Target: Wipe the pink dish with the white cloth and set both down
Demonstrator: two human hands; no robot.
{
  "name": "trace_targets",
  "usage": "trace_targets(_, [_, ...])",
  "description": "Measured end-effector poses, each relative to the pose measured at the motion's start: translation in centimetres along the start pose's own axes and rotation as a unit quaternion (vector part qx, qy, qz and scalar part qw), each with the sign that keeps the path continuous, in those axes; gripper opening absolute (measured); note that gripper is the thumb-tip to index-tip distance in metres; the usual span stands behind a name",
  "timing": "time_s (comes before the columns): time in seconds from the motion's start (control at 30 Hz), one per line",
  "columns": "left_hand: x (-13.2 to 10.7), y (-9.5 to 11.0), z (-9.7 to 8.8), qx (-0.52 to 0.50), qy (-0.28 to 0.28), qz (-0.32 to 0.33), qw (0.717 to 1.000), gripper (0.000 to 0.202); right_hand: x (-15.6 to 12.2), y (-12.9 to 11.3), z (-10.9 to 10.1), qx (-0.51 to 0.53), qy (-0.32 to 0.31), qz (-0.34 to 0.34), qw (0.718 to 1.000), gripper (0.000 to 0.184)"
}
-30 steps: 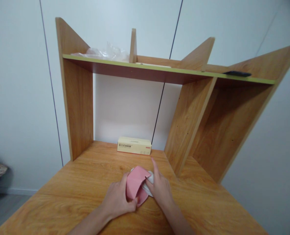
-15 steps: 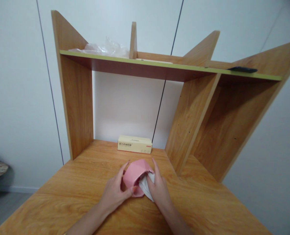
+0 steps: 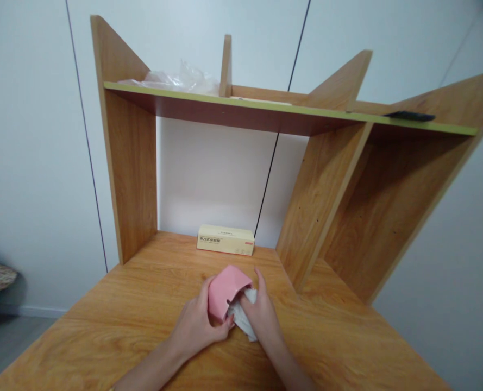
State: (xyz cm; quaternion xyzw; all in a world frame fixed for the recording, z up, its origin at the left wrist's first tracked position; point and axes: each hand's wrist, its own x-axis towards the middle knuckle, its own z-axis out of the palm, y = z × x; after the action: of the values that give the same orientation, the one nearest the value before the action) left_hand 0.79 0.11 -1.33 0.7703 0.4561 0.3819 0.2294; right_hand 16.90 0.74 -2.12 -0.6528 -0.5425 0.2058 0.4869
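Note:
My left hand (image 3: 195, 325) is wrapped round a pink faceted bowl (image 3: 224, 288) that is tipped on its side just above the wooden desk (image 3: 119, 320). My right hand (image 3: 263, 317) holds a crumpled white cloth (image 3: 243, 320) pressed into the bowl's open mouth. Both hands are close together at the middle front of the desk. The bowl's inside is hidden by the cloth and fingers.
A cream cardboard box (image 3: 225, 240) lies at the back of the desk against the wall. A wooden shelf unit (image 3: 129, 179) rises over the desk, with clear plastic wrap (image 3: 176, 80) on its upper left and a flat black item (image 3: 410, 115) at upper right.
The bowl has turned in my left hand from mouth-down to more upright on its side. My right hand with the cloth has shifted slightly lower against it.

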Motion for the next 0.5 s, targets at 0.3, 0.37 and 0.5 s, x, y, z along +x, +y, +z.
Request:
trace_targets(0.3, [0.1,0.5,-0.3,0.1,-0.042,-0.022,0.994,0.071,0.3,0.4,-1.6,-0.275,0.025,-0.121,0.954,0.07])
trace_targets(0.37, [0.0,0.5,-0.3,0.112,-0.055,-0.014,0.992,0.07,0.3,0.5,-1.8,-0.285,0.031,-0.173,0.942,0.071])
trace_targets(0.5, [0.0,0.5,-0.4,0.108,-0.071,0.003,0.992,0.072,0.3,0.6,-2.0,-0.279,0.038,-0.228,0.932,0.072])
